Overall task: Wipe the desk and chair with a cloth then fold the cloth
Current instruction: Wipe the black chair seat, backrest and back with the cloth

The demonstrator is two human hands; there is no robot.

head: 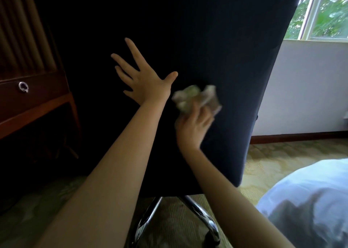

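My left hand [146, 82] is wide open, fingers splayed and thumb stretched out to the side, palm laid flat on the dark back of the chair [235, 40]. It holds nothing, only presses against the upholstery. My right hand [194, 129] is lower and just to the right of it, fingers curled up round a bunched pale cloth [197, 99], which I press against the same chair back. The cloth and my right fingers are blurred, so I cannot tell how tightly each finger closes, but the wad sits in my grip above the knuckles. The cloth lies just beside my left wrist, below the thumb. The chrome base [199, 217] of the chair shows beneath my forearms on the carpet [273, 157]. The wooden desk [37, 101] stands at the left, with a ring pull [23, 87] on its drawer
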